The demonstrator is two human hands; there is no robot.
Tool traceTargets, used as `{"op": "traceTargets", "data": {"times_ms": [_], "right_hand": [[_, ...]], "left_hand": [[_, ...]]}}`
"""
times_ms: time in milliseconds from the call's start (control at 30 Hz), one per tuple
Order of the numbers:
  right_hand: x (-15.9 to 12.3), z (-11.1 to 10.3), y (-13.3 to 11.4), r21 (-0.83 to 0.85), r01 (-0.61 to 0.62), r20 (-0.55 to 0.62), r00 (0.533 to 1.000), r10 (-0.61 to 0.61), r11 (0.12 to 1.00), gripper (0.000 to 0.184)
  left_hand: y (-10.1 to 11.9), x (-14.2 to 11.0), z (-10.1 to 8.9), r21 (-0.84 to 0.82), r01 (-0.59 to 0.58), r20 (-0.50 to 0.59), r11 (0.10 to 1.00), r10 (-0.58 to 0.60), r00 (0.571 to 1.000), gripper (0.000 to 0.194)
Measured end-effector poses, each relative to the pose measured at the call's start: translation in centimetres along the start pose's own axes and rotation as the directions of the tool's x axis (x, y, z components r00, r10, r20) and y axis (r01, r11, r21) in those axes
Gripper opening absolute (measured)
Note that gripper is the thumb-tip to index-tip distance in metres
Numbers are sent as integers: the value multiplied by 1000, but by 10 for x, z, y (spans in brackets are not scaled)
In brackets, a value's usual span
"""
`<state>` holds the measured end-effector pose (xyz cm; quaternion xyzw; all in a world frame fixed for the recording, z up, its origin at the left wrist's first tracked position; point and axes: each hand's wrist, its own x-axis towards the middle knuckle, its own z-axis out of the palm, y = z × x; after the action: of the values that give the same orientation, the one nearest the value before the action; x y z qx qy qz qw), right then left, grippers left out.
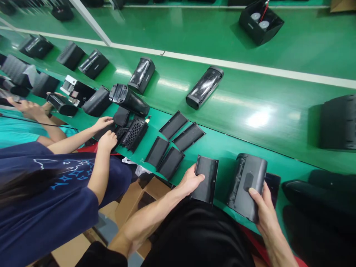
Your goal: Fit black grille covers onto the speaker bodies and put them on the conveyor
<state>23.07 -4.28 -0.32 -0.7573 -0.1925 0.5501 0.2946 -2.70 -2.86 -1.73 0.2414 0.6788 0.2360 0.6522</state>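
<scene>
My left hand [192,180] grips a flat black panel [206,178] by its left edge, the thumb lying on its face. Small holes line the panel's rim. In my right hand [264,204] is a black speaker housing [249,185], tilted at the bench edge, with the thumb on its front near a darker oval patch. The housing's left side shows a recessed slot. Several similar black panels, among them one panel [189,136], lie to the left of my left hand. A dark flat piece [273,187] is partly hidden behind the housing.
A green conveyor [278,118] runs beyond the bench, carrying black speakers, one [205,88] straight ahead. A co-worker in a dark blue shirt [69,193] handles parts on the left beside a perforated black part [135,133]. Cardboard boxes [130,200] stand below. Dark objects [319,200] lie right.
</scene>
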Motion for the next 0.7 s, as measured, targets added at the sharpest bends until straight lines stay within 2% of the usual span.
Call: {"op": "traceTargets", "data": {"times_ms": [267,700], "right_hand": [[-3,2,-4,7,-3,19,1000,2,1000,114],[-3,3,-4,10,6,2,1000,-6,1000,114]], "left_hand": [[-3,2,2,-18,-33,-6,999,33,999,43],[-6,4,2,-40,-11,23,999,12,1000,42]]}}
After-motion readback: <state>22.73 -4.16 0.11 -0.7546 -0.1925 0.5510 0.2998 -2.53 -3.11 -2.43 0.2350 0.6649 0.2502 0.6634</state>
